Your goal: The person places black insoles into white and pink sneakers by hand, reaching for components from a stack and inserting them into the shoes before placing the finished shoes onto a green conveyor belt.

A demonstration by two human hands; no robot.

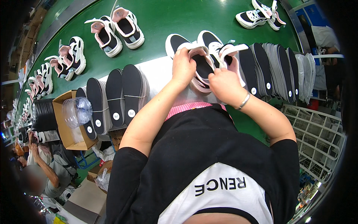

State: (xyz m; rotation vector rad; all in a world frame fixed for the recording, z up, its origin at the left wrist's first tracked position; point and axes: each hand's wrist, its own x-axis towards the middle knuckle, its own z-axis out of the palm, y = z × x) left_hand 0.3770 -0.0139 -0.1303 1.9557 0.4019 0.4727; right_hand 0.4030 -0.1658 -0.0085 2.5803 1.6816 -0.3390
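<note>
Clearly, a black-and-white sneaker sits at upper centre of the frame, the grip of the left hand closed on its collar, the right hand seemingly pinching the opposite edge. Spreading both sides evenly should spare the lining creases.

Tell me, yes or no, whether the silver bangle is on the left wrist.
No: the silver bangle circles the wrist of the right hand, while the left hand's wrist is bare.
</note>
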